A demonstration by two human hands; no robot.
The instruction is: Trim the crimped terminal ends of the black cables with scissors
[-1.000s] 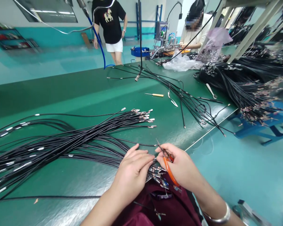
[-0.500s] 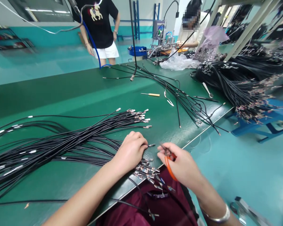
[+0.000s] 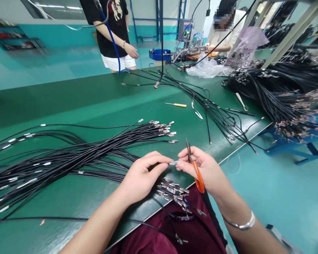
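Between thumb and fingers my left hand (image 3: 144, 174) pinches a black cable close to its small metal connector (image 3: 173, 163). My right hand (image 3: 201, 167) has its fingertips at that connector's other side, and orange-handled scissors (image 3: 198, 178) are held in the same hand, blades pointing up and away. Whether the right fingertips touch the connector is hard to tell. Below the hands, a cluster of cable ends with metal connectors (image 3: 172, 192) hangs at the table edge. Left of my hands lies a large bundle of black cables (image 3: 95, 151), its connector ends pointing right.
On the green table (image 3: 69, 106) lie a yellow-handled pick (image 3: 179, 105), loose black cables (image 3: 214, 109) and a white-handled tool (image 3: 241, 101). Thick cable bundles (image 3: 275, 95) overhang a blue stool (image 3: 315, 137) at right. A black cord (image 3: 162, 42) hangs over the table. Two people stand beyond it.
My right hand has come to the connector in my left hand, and the scissors now point upward. The standing person's arm has swung forward. The whole view has shifted slightly.
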